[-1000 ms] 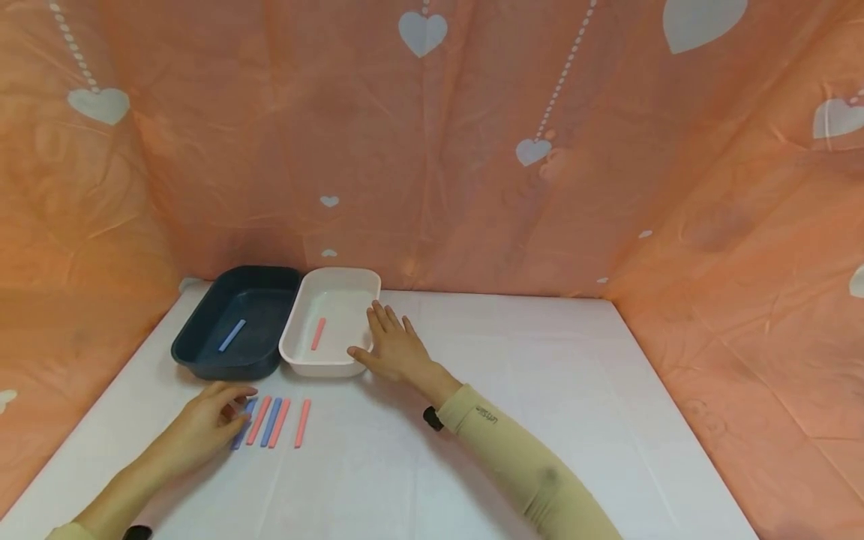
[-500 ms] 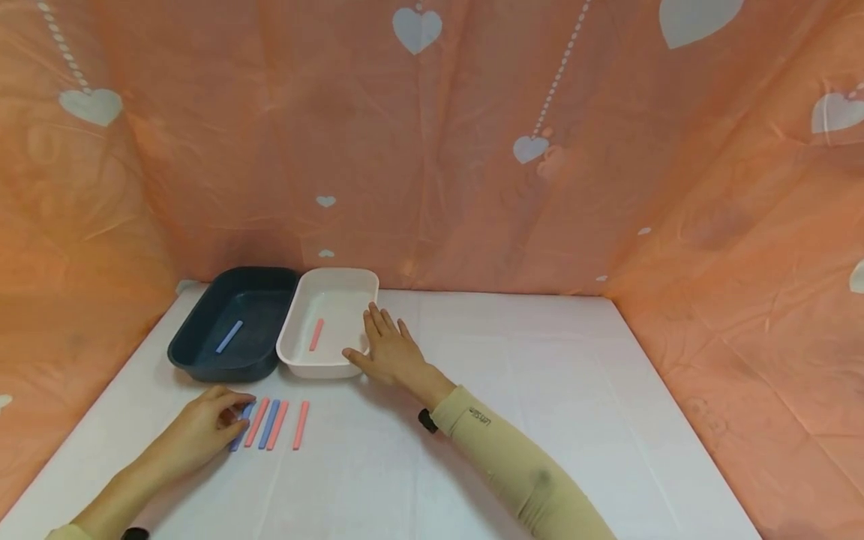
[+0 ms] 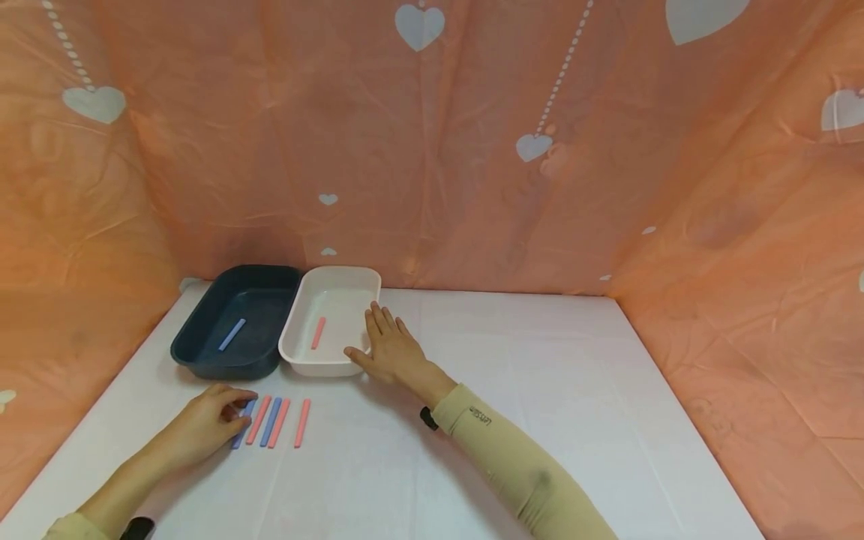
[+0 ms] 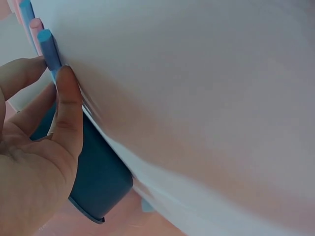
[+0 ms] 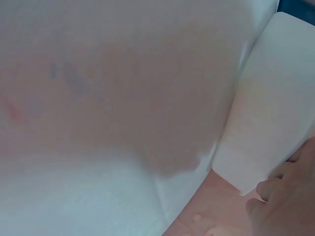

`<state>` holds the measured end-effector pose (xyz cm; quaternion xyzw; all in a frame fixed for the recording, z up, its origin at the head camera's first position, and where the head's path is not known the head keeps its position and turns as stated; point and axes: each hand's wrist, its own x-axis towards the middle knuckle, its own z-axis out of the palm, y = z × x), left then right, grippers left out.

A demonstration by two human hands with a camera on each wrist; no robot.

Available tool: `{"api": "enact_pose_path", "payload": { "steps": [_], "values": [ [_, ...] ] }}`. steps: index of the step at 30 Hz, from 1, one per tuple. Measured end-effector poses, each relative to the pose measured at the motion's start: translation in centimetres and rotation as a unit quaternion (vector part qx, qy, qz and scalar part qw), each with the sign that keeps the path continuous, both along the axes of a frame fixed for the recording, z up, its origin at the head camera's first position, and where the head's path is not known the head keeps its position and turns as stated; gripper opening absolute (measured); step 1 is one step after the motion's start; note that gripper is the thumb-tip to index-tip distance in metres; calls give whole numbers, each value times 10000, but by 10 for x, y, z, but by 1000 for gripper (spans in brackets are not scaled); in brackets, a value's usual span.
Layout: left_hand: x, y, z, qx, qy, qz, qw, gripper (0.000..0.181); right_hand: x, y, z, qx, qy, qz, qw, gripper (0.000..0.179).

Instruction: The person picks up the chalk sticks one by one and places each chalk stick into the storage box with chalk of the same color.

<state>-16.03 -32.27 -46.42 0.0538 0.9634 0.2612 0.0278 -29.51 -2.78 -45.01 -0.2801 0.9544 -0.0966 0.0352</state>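
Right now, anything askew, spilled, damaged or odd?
No spill or damage visible. Mildly odd: the row's rightmost pink stick lies apart from the other four sticks, which bunch together. Also, the right sleeve has a dark smudge, possibly a stain.

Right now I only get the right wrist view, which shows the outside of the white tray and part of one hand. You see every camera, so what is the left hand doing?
Observer: The left hand pinches the leftmost blue stick of the row on the table.
Operator: Got it. My angle hides the inside of the white tray. Is anything in there?
Observer: Yes, one pink stick lies in it.
Operator: And in the dark tray beside it?
Observer: A single stick there too, a blue one, lying at a slant on the bottom.
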Motion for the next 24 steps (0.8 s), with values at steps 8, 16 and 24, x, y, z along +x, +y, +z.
{"api": "enact_pose_path", "payload": {
  "steps": [8,16,24],
  "values": [
    [-4,-1,-1,230,-68,111,9997,35,0,0,1,-11,26,28,10000,86],
    [-1,0,1,648,-130,340,9972,36,0,0,0,-51,-35,17,10000,88],
    [3,4,8,905,-159,563,9942,41,-1,0,-2,-12,-7,-10,10000,86]
  ]
}}
